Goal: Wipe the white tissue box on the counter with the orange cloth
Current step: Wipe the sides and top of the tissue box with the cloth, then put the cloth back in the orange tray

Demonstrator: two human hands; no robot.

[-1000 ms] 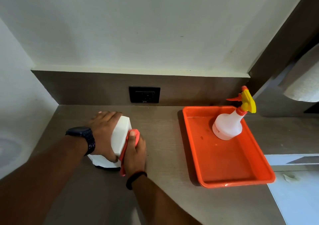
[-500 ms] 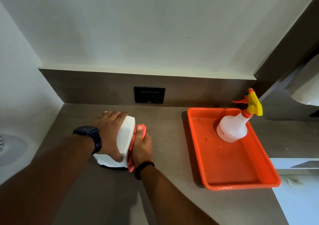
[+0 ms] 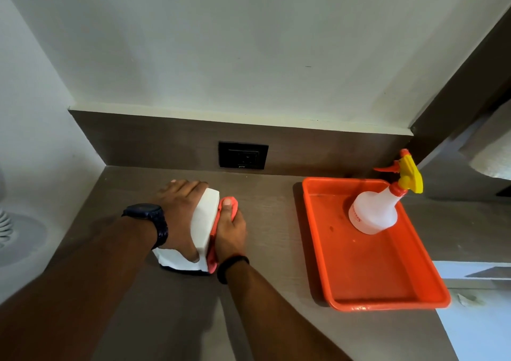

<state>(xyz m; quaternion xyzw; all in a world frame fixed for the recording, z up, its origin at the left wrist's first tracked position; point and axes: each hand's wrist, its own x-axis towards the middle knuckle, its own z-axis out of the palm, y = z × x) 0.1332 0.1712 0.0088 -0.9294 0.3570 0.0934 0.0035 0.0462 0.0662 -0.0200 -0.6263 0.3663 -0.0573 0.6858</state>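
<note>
The white tissue box stands on the brown counter, left of centre. My left hand lies over its top and left side, gripping it, a dark watch on the wrist. My right hand presses the orange cloth flat against the box's right side, thumb up at the far end. Most of the cloth is hidden between my palm and the box; only its edges show.
An orange tray sits to the right with a white spray bottle, yellow and orange trigger, standing in its far part. A black wall socket is in the backsplash behind. The counter ends at the right by a pale surface.
My right hand with the cloth has slid along the box's right side toward the far end. The left hand stays on the box. The camera view has shifted slightly.
</note>
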